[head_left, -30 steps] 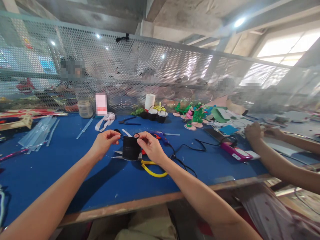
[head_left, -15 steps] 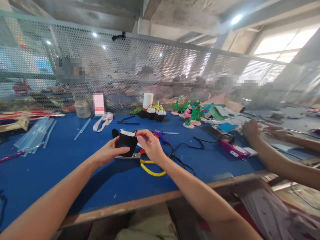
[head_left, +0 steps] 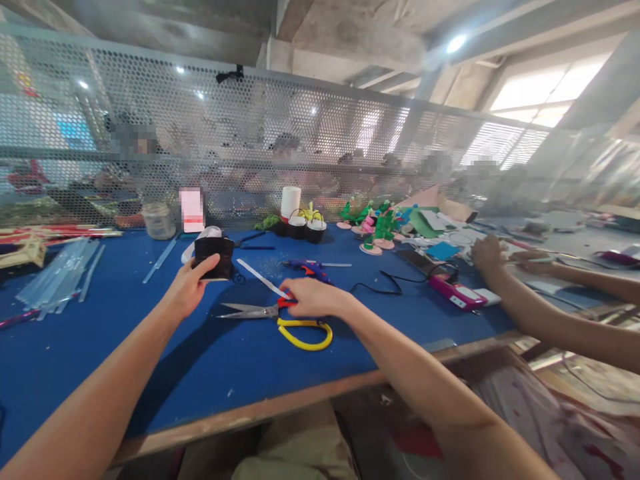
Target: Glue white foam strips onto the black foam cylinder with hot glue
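Observation:
My left hand [head_left: 187,288] grips a small black cup-shaped bucket [head_left: 214,257], its thumb across the side and the bucket tilted above the table. My right hand [head_left: 313,297] is lowered to the table with its fingers curled down at the red part of the scissors [head_left: 253,311]. Those scissors lie with blades parted and a yellow handle loop showing below the hand. A narrow white strip [head_left: 260,277] runs from the table up to my right fingertips. Whether the fingers pinch the strip or the red part is hidden.
Behind my right hand lies a blue glue gun [head_left: 307,268]. Two small buckets [head_left: 316,230] and a white roll [head_left: 291,201] stand near the mesh screen. Clear glue sticks [head_left: 63,273] lie left. A co-worker's arms [head_left: 550,327] reach in from the right, near a magenta device [head_left: 456,293].
My hands have parted: the left moved left with the black bucket and tilted it, while the right left its rim and went down to the scissors. The white strip now shows fully.

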`<act>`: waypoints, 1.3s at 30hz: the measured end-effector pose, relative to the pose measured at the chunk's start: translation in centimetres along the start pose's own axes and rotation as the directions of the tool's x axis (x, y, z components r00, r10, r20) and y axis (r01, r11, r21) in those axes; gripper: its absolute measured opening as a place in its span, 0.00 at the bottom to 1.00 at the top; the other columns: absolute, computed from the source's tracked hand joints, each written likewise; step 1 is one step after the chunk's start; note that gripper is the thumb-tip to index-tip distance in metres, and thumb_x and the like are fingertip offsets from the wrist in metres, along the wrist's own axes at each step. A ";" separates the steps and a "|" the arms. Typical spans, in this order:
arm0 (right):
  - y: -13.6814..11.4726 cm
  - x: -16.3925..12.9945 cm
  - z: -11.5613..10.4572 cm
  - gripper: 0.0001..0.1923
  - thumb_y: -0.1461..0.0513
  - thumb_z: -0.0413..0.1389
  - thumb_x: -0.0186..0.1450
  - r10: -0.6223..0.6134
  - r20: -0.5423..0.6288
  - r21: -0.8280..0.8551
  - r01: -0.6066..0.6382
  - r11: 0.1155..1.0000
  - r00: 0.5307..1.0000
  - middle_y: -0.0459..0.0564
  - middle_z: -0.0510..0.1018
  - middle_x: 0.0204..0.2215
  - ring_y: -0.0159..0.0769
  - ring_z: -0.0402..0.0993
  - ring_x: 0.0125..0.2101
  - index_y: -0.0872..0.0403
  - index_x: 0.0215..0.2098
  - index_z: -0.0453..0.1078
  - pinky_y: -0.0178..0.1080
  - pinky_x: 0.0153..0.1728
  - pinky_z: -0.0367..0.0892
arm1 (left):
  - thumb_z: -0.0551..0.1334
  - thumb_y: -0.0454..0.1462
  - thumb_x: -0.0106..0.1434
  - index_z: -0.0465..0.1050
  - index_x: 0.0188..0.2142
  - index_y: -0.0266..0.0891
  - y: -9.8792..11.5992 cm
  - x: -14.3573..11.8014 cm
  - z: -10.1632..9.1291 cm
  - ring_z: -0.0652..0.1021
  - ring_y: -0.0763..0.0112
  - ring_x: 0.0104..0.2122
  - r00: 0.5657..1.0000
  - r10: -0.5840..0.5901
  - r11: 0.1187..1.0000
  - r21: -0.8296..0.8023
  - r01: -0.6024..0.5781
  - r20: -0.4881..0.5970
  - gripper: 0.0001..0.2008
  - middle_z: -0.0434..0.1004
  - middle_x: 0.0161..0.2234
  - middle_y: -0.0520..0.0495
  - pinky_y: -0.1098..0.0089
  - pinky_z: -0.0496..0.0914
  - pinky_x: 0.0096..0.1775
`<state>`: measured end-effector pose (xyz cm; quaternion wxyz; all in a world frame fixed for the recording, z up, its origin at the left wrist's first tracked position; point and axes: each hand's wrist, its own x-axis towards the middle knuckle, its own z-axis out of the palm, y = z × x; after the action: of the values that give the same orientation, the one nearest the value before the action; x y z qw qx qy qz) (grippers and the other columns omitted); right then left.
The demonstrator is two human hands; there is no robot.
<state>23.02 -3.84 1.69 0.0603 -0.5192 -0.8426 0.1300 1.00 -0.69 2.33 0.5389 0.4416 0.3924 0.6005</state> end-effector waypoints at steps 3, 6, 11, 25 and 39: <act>-2.1 -0.8 0.7 0.24 0.65 0.54 0.51 0.057 0.131 -0.235 -0.024 0.972 0.990 0.63 0.73 0.38 0.49 0.71 0.36 0.61 0.47 0.63 0.38 0.28 0.62 | 0.64 0.36 0.46 0.72 0.28 0.34 0.1 0.1 -0.2 0.75 0.70 0.25 0.998 -0.060 0.998 -0.011 0.060 0.004 0.09 0.76 0.25 0.47 0.72 0.70 0.27; -2.3 -1.1 0.4 0.29 0.65 0.55 0.50 0.075 0.192 -0.249 -0.025 0.968 0.979 0.64 0.72 0.40 0.50 0.69 0.39 0.61 0.51 0.59 0.39 0.30 0.62 | 0.65 0.35 0.46 0.72 0.29 0.35 0.1 0.3 -0.5 0.75 0.71 0.23 0.998 -0.064 0.998 -0.011 0.064 -0.012 0.09 0.76 0.25 0.48 0.72 0.70 0.25; -1.1 -1.8 0.4 0.35 0.65 0.56 0.48 0.114 0.174 -0.269 -0.064 0.961 0.978 0.63 0.67 0.45 0.50 0.65 0.44 0.59 0.54 0.56 0.40 0.37 0.61 | 0.64 0.34 0.46 0.72 0.28 0.35 -0.1 1.3 -1.3 0.74 0.77 0.24 0.996 -0.016 0.996 -0.087 0.008 -0.092 0.07 0.75 0.24 0.51 0.77 0.67 0.26; -1.9 -3.1 2.2 0.30 0.64 0.54 0.46 0.013 0.088 0.496 -0.055 0.867 0.996 0.48 0.73 0.29 0.35 0.67 0.29 0.58 0.49 0.64 0.34 0.26 0.61 | 0.66 0.39 0.43 0.70 0.27 0.39 0.5 3.1 -4.0 0.74 0.75 0.23 0.953 0.054 0.997 -0.032 -0.067 -0.297 0.10 0.74 0.23 0.54 0.74 0.65 0.27; -2.2 -1.4 1.8 0.22 0.49 0.56 0.52 0.014 -0.120 0.990 0.119 0.075 0.993 0.40 0.65 0.20 0.26 0.63 0.20 0.53 0.39 0.60 0.31 0.20 0.59 | 0.68 0.39 0.41 0.68 0.36 0.37 1.3 0.1 -1.4 0.74 0.70 0.25 0.985 0.171 0.975 0.144 -0.170 0.010 0.21 0.74 0.28 0.49 0.70 0.69 0.28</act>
<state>21.34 -6.26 0.64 0.4425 -0.3149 -0.5437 0.6399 -0.70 -0.69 3.19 0.4514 0.5107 0.3963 0.6151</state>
